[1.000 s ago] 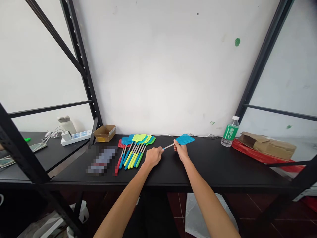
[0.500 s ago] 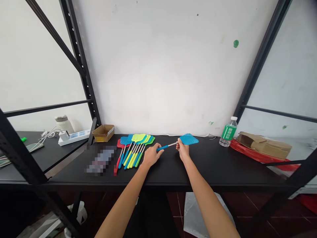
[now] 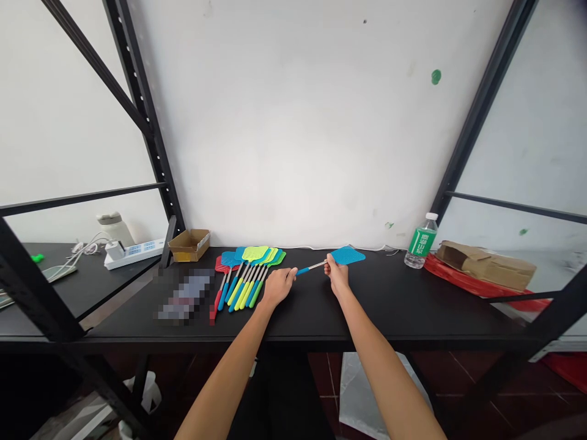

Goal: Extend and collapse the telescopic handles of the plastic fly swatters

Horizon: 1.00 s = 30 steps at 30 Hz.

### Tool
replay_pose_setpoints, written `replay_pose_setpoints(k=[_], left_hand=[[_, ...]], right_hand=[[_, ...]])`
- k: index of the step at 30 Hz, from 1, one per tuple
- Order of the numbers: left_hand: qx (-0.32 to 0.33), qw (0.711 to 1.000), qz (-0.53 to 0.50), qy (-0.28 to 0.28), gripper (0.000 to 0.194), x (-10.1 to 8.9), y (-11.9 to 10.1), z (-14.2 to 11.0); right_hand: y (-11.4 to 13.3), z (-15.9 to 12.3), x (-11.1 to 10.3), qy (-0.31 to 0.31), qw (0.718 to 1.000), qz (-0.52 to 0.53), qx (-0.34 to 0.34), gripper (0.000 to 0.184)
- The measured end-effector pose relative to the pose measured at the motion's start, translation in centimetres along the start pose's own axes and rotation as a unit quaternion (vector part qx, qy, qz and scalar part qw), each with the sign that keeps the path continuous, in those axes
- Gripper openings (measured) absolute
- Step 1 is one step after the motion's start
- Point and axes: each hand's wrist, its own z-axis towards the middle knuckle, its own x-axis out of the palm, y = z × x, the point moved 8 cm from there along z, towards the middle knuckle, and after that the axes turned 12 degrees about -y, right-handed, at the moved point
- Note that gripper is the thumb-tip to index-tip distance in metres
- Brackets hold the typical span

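A blue fly swatter [image 3: 348, 255] with a metal shaft is held above the black table by both hands. My left hand [image 3: 279, 287] is closed round the end of its blue handle, and part of the handle shows past the fingers. My right hand [image 3: 337, 275] pinches the shaft just below the blue head. To the left of my left hand, several more fly swatters [image 3: 250, 278] in red, blue, yellow and green lie overlapped in a row, heads toward the wall and handles toward me.
A small open cardboard box [image 3: 189, 245] stands at the back left, beside a white power strip [image 3: 135, 253]. A blurred-out patch [image 3: 187, 296] covers something left of the swatters. On the right are a water bottle [image 3: 420, 242] and a brown carton [image 3: 486, 264] on red plastic. Black posts frame the table [image 3: 389, 315].
My left hand loosened on the handle, its fingers apart half a second ago, then closed again nearer the handle's end. My right hand stayed at the shaft. The view shifted slightly.
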Motion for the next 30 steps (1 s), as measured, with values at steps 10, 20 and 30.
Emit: replay_pose_setpoints(k=[10,20,30], left_hand=[[-0.032,0.981,-0.193,0.008,0.04,-0.1,0.4,0.0],[-0.035,0.975,-0.217,-0.015,0.032,-0.2,1.0,0.4],[-0.101,0.965,-0.24,-0.026,0.038,-0.4,1.7,0.4]], right_hand=[[0.9,-0.1,-0.8,-0.054,0.998,0.036,0.019,0.049],[1.0,-0.2,-0.3,-0.023,0.999,0.028,0.012,0.051],[1.0,-0.4,-0.1,-0.011,1.0,0.011,0.01,0.049]])
